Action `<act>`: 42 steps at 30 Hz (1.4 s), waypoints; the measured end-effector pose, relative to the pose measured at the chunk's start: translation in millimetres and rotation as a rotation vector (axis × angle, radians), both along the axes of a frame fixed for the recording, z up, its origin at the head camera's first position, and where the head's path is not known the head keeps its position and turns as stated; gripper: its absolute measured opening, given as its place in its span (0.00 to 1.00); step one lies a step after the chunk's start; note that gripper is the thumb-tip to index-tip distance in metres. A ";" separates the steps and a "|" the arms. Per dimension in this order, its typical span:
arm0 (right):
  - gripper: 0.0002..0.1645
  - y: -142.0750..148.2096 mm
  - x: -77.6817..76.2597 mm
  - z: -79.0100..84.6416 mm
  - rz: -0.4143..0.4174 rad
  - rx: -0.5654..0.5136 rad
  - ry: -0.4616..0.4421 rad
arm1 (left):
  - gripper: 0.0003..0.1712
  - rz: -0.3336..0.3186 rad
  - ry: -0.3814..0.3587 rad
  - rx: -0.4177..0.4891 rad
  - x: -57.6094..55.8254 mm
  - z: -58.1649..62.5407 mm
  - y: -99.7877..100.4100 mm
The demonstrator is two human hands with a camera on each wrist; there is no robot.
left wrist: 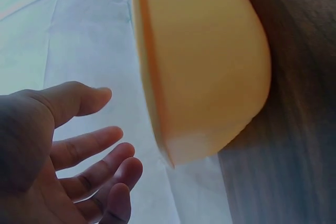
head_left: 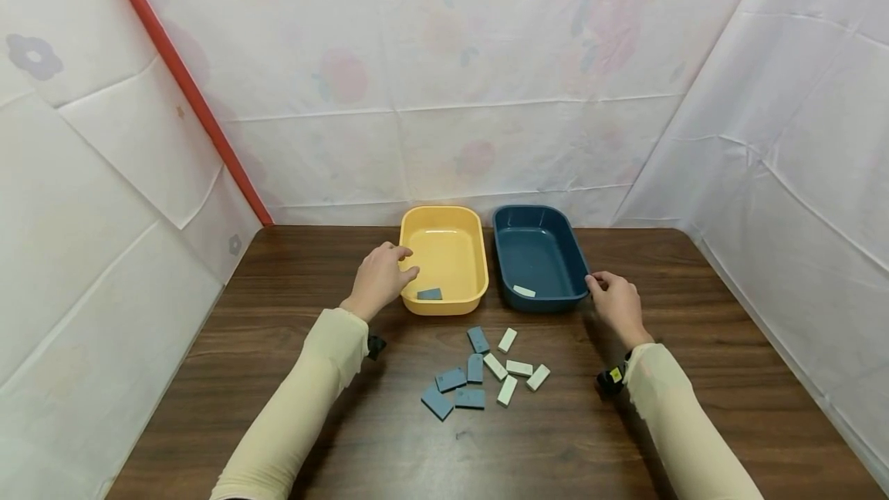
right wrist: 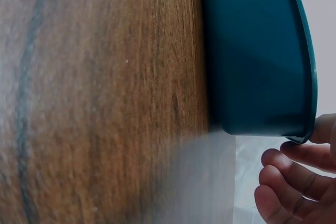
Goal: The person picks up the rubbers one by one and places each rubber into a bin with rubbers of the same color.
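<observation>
Near the far edge of a dark brown wood-grain table (head_left: 549, 454), a yellow, rounded rectangular, plastic-looking tray (head_left: 437, 307) is set just beside a dark blue tray (head_left: 545, 304) of similar shape. Inside the yellow one, a single flat blue-grey rectangular tile (head_left: 430, 295) is seen lying by the near wall; inside the blue one, a single off-white rectangular tile (head_left: 524, 292) is placed likewise. By that count, only an early stage of the work can be judged to have been reached: one piece has been put in each tray, while five loose blue-grey tiles (head_left: 469, 399) and five loose off-white tiles (head_left: 518, 368) are left on the table in front, the darker ones grouped to the left and the paler ones to the right. Nothing is held by the left hand (head_left: 380, 276); its fingers are parted and slightly bent beside the yellow tray's left rim, and a gap between fingertips and rim is shown in the left wrist view. At the near right corner of the blue tray, the rim is pinched between thumb and forefinger of the right hand (head_left: 616, 303), whose other fingers are loosely curved. No loose tile is touched by either hand.
</observation>
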State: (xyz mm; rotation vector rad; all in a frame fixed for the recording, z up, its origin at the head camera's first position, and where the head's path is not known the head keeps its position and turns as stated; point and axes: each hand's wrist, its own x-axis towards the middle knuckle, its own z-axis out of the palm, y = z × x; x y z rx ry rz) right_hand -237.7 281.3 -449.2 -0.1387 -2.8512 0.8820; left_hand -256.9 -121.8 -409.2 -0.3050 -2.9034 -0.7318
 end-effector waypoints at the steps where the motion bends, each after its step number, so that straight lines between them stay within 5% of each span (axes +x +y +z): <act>1: 0.25 0.0 -0.1 -0.3 0.001 0.001 0.002 | 0.23 0.006 0.000 0.003 0.1 -0.6 -0.5; 14: 0.27 0.0 0.5 0.0 0.002 0.005 -0.005 | 0.26 0.047 -0.026 0.015 2.8 -10.0 -6.8; 23: 0.28 -2.2 0.4 0.8 0.006 -0.005 -0.019 | 0.19 0.097 0.050 0.026 4.0 -20.2 -10.4; 33: 0.27 -2.6 -1.3 -0.8 0.013 0.003 0.000 | 0.18 0.117 0.035 0.045 2.5 -25.7 -14.6; 42: 0.27 -2.9 1.1 1.4 0.004 -0.003 -0.007 | 0.15 0.134 0.037 0.151 2.9 -31.5 -11.3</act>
